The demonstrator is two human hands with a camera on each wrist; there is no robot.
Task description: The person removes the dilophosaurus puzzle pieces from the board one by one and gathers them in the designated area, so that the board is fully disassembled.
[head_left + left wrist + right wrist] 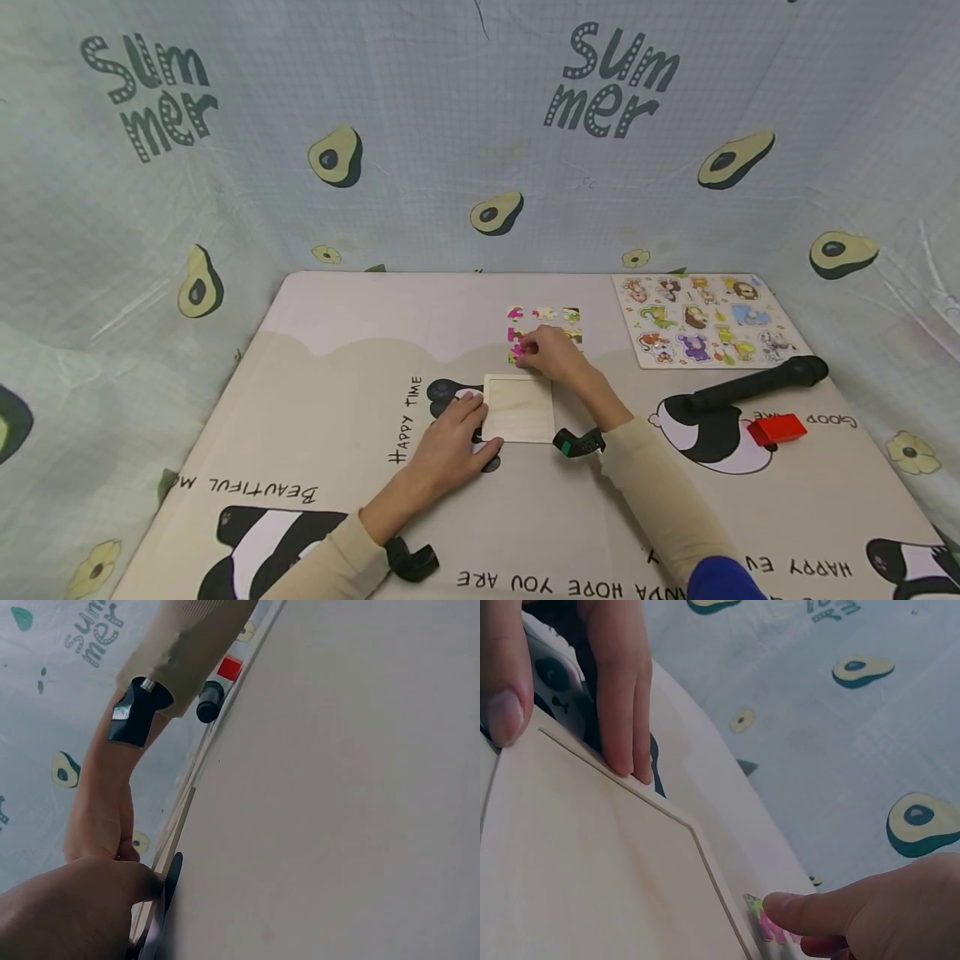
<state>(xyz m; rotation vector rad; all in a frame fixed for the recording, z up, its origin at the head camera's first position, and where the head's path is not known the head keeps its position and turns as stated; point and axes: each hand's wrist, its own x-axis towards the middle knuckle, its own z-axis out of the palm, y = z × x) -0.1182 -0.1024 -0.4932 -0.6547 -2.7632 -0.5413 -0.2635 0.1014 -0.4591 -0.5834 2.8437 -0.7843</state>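
A square wooden puzzle tray with a raised rim and a bare inside lies on the table in front of me. My left hand rests against its left edge, fingers extended along the rim and thumb at the near corner. Just beyond the tray, several colourful jigsaw pieces are spread out. Over them is my right hand, its thumb and fingers pinching a pink and green puzzle piece. That hand hides some of the other pieces. In the left wrist view the tray shows only edge-on.
To the right lies a board with animal pictures. A black microphone lies along its near edge, with a red block closer to me. The patterned table meets a hanging curtain at the back.
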